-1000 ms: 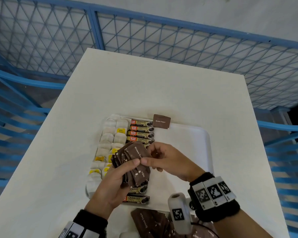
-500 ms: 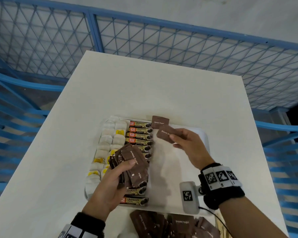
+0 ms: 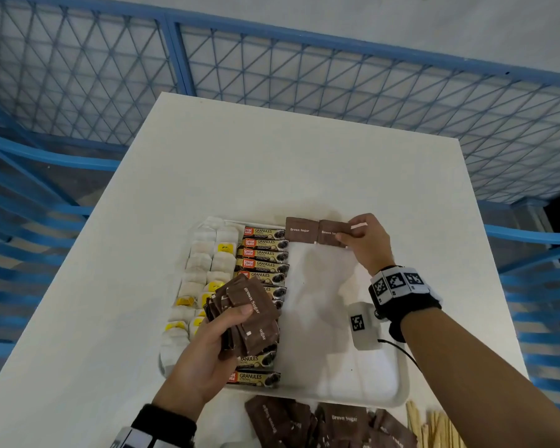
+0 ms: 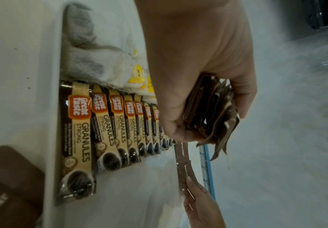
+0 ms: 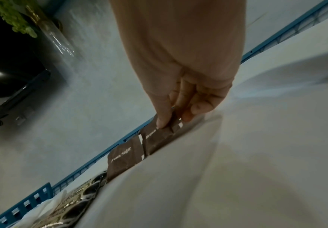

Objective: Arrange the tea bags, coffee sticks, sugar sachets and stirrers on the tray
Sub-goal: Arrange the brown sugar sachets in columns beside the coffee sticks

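A: Pinching a sachet (image 3: 332, 234) at the tray's (image 3: 398, 376) far edge, your right hand (image 3: 367, 242) has thumb on top and fingers beneath it. That sachet sits just right of another sachet (image 3: 299, 230), the two edge to edge at about 12 o'clock on the tray.

B: And your left hand (image 3: 204, 354)?

A: You grip a fanned stack (image 3: 249, 315) of brown sugar sachets, thumb across the front, fingers curled behind. It hovers over the near end of the coffee sticks (image 3: 262, 253), at roughly 8 o'clock on the tray.

B: How does the tray lie?

A: Tea bags (image 3: 207, 253) fill the left side in two columns at 9 o'clock. Coffee sticks run in one column just right of them, touching. The right half of the tray is bare white.

B: Anything off the tray?

A: Loose sachets (image 3: 320, 425) lie heaped on the table (image 3: 272, 163) at 6 o'clock, just beside the near rim. Stirrers (image 3: 434, 428) lie at 5 o'clock, right of that heap.

B: Hands together?

A: Well apart, each holding its own.
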Tool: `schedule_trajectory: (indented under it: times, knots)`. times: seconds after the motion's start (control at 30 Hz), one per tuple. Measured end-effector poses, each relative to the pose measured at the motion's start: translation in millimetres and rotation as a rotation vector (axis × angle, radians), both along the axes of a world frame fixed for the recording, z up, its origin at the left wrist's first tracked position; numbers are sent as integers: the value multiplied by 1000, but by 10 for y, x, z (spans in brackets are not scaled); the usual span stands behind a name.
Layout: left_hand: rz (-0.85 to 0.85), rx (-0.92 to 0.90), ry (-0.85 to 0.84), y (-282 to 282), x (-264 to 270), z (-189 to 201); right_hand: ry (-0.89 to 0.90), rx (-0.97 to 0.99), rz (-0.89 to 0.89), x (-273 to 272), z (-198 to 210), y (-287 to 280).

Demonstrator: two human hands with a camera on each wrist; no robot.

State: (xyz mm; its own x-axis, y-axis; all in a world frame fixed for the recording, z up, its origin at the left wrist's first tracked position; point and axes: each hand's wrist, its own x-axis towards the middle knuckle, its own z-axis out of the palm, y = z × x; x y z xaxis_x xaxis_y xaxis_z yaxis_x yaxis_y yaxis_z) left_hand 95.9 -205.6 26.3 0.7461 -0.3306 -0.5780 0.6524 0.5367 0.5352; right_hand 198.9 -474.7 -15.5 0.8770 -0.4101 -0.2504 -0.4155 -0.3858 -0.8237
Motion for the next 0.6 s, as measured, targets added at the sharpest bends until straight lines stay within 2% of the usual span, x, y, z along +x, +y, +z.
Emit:
schedule_trajectory:
  times: [0.3, 0.43, 0.5, 0.6]
  knots:
    - [-16, -18, -16, -46, 20, 1, -39, -150, -16, 22, -126, 70]
    - [-20, -19, -16, -62, 11, -12, -139, -236, -46, -30, -79, 145]
    - [-15, -23, -16, -70, 14, -10, -172, -202, -18, -89, 48, 245]
    - [3, -13, -8, -81, 24, -15, -124, -82, 149, -249, 281, 442]
